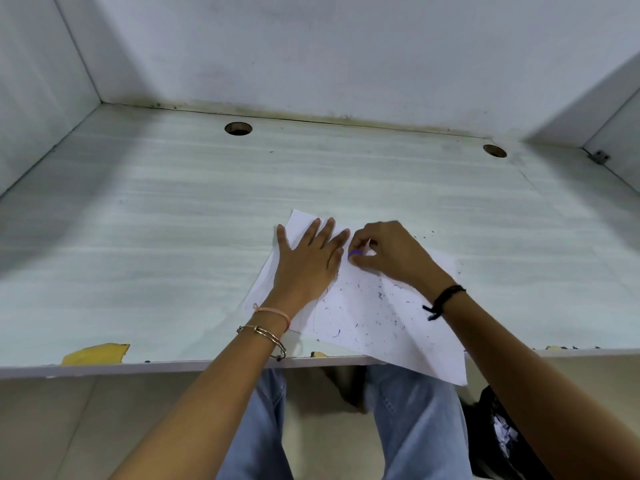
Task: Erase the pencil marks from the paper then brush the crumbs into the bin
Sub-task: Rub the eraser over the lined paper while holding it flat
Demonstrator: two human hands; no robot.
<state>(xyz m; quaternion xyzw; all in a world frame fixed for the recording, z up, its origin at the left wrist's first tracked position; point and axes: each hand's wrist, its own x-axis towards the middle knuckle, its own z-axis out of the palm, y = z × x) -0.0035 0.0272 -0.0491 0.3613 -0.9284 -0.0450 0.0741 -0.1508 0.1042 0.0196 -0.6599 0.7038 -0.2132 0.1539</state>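
A white sheet of paper lies askew on the pale desk, its near corner hanging over the front edge. Dark eraser crumbs are scattered over the sheet, and a few lie on the desk to its right. My left hand rests flat on the paper's left part, fingers spread. My right hand pinches a small purple eraser against the paper just right of the left fingertips. A black bin with crumpled paper inside stands on the floor at lower right, partly hidden by my right arm.
The desk is boxed in by white walls at the back and both sides. Two round cable holes sit near the back edge. Chipped yellow patches mark the front edge. My legs in blue jeans are under the desk.
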